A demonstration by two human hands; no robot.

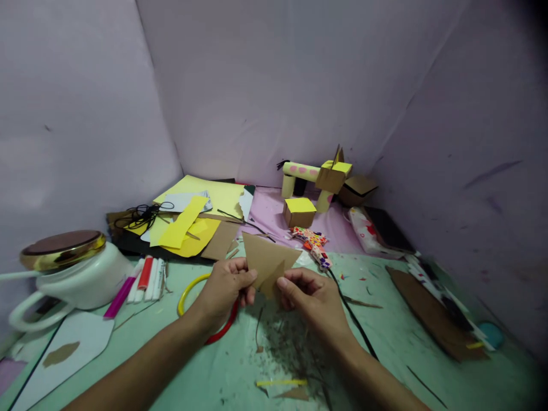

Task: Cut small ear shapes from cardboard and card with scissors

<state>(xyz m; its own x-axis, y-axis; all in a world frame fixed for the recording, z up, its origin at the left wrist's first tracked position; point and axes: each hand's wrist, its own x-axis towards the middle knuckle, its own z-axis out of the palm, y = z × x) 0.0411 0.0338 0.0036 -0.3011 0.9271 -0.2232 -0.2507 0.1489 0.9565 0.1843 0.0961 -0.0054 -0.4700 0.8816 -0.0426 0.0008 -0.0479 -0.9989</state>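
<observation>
As hands pinch, cardboard lies between

In view: two hands, one held cardboard piece, one loose yellow-topped box, one animal figure, one white mug, one glue gun, one two-color ring

Cardboard partly hidden, forearms cropped, specks possibly scraps

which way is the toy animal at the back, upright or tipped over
Upright: the toy animal stands on its legs, its body roughly level above them.
</observation>
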